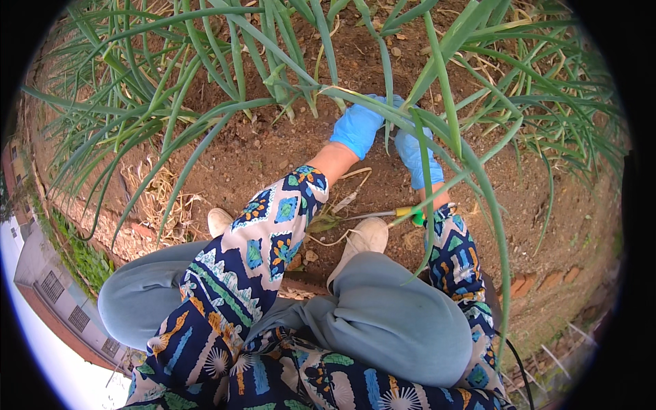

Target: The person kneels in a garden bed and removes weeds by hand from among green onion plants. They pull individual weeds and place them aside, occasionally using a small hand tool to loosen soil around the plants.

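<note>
Blue disposable gloves cover both hands. My left hand point(361, 125) reaches in at the base of a green onion plant point(387, 66), its fingers mostly behind the leaves. Close beside it on the right, my right hand point(414, 148) is bent toward the same stems; leaves cross in front of its fingers. Whether either hand grips a stem cannot be seen. Below the hands, a thin metal tool with a yellow and green handle point(405, 211) lies on the soil, its shaft pointing left toward a wilted leaf point(324, 221) near my shoe.
Dense green onion plants point(138, 77) stand at the left, with more point(543, 97) at the right. Dry plant scraps point(159, 197) lie on the soil at left. My canvas shoe point(366, 236) is by the tool. Bricks point(538, 282) edge the bed at lower right.
</note>
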A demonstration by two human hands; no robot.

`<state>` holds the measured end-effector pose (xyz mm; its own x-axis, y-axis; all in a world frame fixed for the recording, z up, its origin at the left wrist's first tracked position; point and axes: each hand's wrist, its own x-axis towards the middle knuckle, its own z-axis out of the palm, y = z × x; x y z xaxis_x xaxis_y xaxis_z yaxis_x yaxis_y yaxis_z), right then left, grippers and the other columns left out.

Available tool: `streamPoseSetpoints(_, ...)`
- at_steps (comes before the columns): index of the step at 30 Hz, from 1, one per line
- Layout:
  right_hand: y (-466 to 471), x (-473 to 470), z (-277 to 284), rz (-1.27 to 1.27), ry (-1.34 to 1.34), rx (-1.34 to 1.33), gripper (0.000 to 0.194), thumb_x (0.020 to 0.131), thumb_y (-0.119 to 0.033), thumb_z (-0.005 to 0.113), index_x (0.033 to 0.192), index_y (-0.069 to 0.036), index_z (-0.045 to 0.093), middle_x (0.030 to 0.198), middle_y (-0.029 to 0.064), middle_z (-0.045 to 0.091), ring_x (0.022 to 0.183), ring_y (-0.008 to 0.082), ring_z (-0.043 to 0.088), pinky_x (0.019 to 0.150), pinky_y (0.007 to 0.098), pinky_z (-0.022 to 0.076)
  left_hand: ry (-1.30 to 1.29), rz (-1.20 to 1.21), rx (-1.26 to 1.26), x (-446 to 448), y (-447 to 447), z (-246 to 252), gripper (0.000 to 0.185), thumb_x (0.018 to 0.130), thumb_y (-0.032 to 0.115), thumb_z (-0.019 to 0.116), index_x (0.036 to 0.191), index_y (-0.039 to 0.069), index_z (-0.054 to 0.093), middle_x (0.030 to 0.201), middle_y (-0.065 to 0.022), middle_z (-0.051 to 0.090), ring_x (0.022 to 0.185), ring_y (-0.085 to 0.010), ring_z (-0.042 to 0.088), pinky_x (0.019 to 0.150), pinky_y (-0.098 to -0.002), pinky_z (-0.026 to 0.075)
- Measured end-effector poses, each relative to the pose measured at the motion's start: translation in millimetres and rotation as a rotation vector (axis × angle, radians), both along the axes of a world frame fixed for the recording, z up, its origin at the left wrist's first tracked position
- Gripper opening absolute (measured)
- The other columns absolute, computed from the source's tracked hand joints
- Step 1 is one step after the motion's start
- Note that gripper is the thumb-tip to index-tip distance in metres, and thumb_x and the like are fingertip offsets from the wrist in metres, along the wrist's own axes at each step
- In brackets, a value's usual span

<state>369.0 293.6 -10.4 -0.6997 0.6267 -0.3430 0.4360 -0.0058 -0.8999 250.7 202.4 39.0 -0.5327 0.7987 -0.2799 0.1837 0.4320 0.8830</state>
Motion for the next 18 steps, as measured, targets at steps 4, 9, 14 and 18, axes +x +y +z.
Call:
streamPoseSetpoints(4, -4, 3, 8, -0.092, 0.028, -0.211, 0.025, 0.094, -0.022, 0.052, 0.110, -0.005, 0.059, 0.090, 0.0099, 0.063, 0.083, 0.0202, 0.060, 0.073, 0.0330, 0.0493, 0.295, -0.112, 0.080, -1, -3, -1, 0.020, 0.089, 0.011, 0.049, 0.102, 0.004, 0.061, 0.098, -0.0165, 0.062, 0.090, -0.0327, 0.060, 0.077, -0.0389, 0.049)
streamPoseSetpoints(9, 4, 0, 6, -0.038, 0.066, -0.035, 0.026, 0.091, -0.014, 0.051, 0.113, -0.004, 0.059, 0.096, 0.0120, 0.063, 0.089, 0.0227, 0.060, 0.077, 0.0353, 0.0492, 0.355, -0.113, 0.121, 0, -4, 6, 0.020, 0.088, 0.009, 0.050, 0.104, 0.004, 0.059, 0.099, -0.0183, 0.060, 0.093, -0.0338, 0.059, 0.081, -0.0407, 0.048)
streamPoseSetpoints(14, 12, -8, 9, -0.003, 0.138, 0.208, 0.029, 0.088, -0.005, 0.051, 0.116, -0.003, 0.058, 0.103, 0.0142, 0.064, 0.094, 0.0253, 0.061, 0.080, 0.0375, 0.0490, 0.189, -0.073, -0.153, 3, 0, 26, 0.029, 0.089, 0.010, 0.044, 0.115, 0.007, 0.059, 0.111, -0.0178, 0.059, 0.105, -0.0334, 0.056, 0.091, -0.0379, 0.047)
streamPoseSetpoints(18, -12, 10, 44, 0.029, 0.094, 0.595, 0.036, 0.085, 0.002, 0.050, 0.120, -0.002, 0.057, 0.111, 0.0155, 0.062, 0.102, 0.0265, 0.059, 0.086, 0.0388, 0.0476, 0.693, -0.078, 0.022, 20, -38, 45, 0.042, 0.080, 0.000, 0.047, 0.121, 0.006, 0.055, 0.117, -0.0152, 0.058, 0.109, -0.0329, 0.055, 0.096, -0.0388, 0.044)
